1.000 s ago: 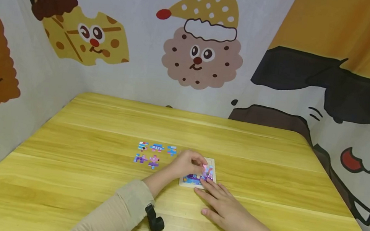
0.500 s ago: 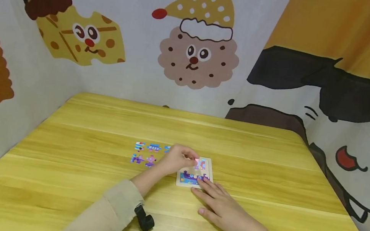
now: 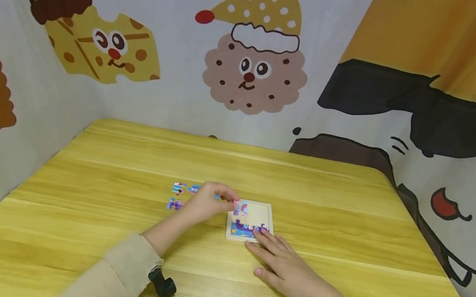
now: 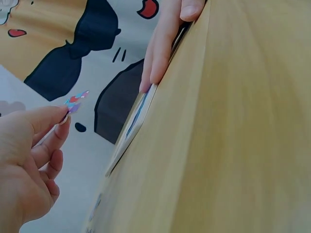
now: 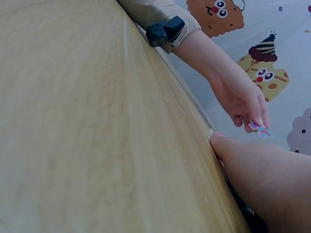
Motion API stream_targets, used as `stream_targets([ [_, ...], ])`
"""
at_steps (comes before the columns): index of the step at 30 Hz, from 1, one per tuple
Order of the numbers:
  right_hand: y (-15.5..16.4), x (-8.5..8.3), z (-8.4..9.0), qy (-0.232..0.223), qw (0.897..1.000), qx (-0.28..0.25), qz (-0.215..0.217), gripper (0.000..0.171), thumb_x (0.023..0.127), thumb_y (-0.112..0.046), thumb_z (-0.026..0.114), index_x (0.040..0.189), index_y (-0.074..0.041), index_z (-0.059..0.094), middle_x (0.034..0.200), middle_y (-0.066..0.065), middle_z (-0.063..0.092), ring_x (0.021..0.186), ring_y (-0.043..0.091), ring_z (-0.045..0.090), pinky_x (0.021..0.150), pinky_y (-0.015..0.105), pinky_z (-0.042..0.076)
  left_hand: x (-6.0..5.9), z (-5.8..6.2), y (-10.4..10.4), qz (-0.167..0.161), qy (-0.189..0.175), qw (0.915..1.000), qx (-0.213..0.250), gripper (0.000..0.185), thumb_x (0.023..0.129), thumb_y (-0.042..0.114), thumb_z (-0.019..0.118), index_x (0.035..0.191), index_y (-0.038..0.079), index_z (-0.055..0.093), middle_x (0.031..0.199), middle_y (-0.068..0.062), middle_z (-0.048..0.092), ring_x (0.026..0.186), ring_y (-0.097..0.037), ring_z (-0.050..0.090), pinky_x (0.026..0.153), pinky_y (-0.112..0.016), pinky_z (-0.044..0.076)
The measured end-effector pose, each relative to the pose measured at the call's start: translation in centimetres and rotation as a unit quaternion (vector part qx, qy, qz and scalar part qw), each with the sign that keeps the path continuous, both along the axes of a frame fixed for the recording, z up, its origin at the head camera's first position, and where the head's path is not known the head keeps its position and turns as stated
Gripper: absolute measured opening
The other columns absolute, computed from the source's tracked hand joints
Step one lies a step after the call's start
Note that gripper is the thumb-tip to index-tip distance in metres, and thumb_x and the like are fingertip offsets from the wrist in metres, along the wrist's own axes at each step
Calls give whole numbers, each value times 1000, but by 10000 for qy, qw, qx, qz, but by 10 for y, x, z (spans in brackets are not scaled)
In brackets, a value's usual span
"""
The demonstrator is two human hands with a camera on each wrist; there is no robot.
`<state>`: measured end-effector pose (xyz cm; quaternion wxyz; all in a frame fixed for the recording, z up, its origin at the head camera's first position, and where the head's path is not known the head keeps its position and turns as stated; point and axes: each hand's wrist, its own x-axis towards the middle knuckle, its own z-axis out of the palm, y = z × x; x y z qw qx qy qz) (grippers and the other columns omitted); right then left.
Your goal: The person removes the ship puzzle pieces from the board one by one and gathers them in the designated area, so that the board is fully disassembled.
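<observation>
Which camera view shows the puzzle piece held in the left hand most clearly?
The left wrist view: the puzzle piece stands out against the backdrop, pinched in the left hand. The head view shows it small above the puzzle board. The right wrist view shows it far off below the fingertips.

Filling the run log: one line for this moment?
left hand: pinches puzzle piece | right hand: steadies puzzle tray

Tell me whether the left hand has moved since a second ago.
Yes. The left hand, pinching a puzzle piece, has drawn back left off the tray, toward the loose pieces.
</observation>
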<state>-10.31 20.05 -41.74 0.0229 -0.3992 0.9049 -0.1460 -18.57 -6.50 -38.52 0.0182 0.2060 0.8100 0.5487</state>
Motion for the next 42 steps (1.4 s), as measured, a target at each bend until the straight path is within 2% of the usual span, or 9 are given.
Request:
stream_targets([
  [4, -1, -1, 1, -94, 9999, 41, -36, 53, 102, -45, 38, 150, -26, 32, 158, 1, 16, 144, 22, 9, 111, 51, 12, 4, 2, -11, 85, -3, 10000, 46, 12, 84, 13, 74, 95, 12, 75, 91, 2, 65, 91, -18, 56, 79, -37, 45],
  [8, -1, -1, 1, -94, 9999, 66, -33, 53, 102, -45, 38, 150, -26, 32, 158, 1, 16, 144, 22, 9, 111, 51, 13, 7, 4, -20, 246, -4, 9996, -137, 11, 83, 14, 75, 94, 15, 76, 91, 4, 64, 92, -18, 54, 79, -38, 44],
  [13, -1, -1, 0, -7, 10000, 46, 26, 52, 102, -43, 39, 150, -26, 32, 157, 4, 18, 144, 26, 12, 110, 54, 15, 5, 4, -27, 346, -20, 9991, -255, 9, 83, 13, 76, 91, 16, 77, 91, 3, 65, 94, -18, 55, 79, -36, 43],
  [17, -1, -1, 1, 11, 10000, 65, 18, 52, 102, -43, 40, 150, -26, 32, 157, 4, 18, 143, 26, 12, 110, 53, 15, 1, 4, -33, 275, -164, 9991, -283, 7, 82, 14, 76, 89, 14, 76, 94, 2, 65, 93, -19, 55, 69, -32, 45],
  [20, -1, 0, 1, 14, 10000, 85, 0, 52, 102, -43, 40, 150, -26, 32, 157, 4, 18, 143, 25, 12, 110, 53, 15, -2, 3, -38, 144, -290, 9990, -302, 7, 83, 14, 76, 90, 12, 76, 92, 0, 66, 82, -20, 54, 59, -29, 46],
  [24, -1, 0, 1, 18, 10000, 75, -14, 52, 102, -44, 40, 150, -26, 32, 157, 3, 18, 144, 24, 11, 111, 52, 14, -6, 1, -45, -81, -370, 9986, -361, 5, 84, 11, 74, 88, 10, 75, 84, 0, 68, 66, -17, 53, 55, -28, 45],
  [26, 0, 0, 0, 25, 10000, 61, -11, 52, 102, -44, 40, 150, -26, 32, 157, 3, 18, 144, 23, 10, 111, 51, 14, -8, -1, -47, -149, -386, 9982, -435, 4, 84, 10, 74, 87, 10, 75, 82, 0, 69, 63, -17, 54, 55, -28, 47],
  [36, -1, -1, -1, 151, 9999, 21, 3, 52, 101, -44, 40, 150, -27, 33, 157, 3, 19, 143, 24, 13, 110, 52, 16, -13, -11, -52, -155, -537, 9964, -635, 8, 84, 4, 73, 87, 11, 75, 87, 1, 70, 78, -18, 62, 68, -32, 53],
  [42, -1, 0, 0, 196, 9998, -6, 64, 52, 102, -42, 41, 150, -25, 33, 157, 5, 20, 143, 27, 15, 110, 53, 17, -16, -17, -52, -206, -308, 9973, -633, 8, 83, 1, 72, 89, 6, 75, 87, -2, 70, 77, -16, 65, 69, -29, 54],
])
